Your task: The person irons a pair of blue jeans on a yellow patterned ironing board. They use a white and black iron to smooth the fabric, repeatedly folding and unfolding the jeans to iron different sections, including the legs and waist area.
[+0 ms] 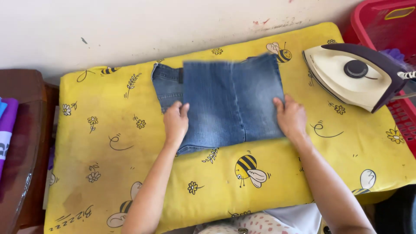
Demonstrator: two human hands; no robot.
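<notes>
A pair of blue jeans (225,102) lies folded into a rough square on a yellow ironing pad (108,143) printed with bees and flowers. My left hand (175,121) grips the left edge of the folded denim, thumb on top. On the fold's right edge rests my right hand (291,118), pressing it flat. The waistband end sticks out at the upper left under the fold.
A cream and dark purple iron (353,76) lies on its side at the pad's right end. Behind it is a red plastic laundry basket (381,17). At the left is a dark wooden surface (21,143) with purple cloth (6,125). A white wall runs along the back.
</notes>
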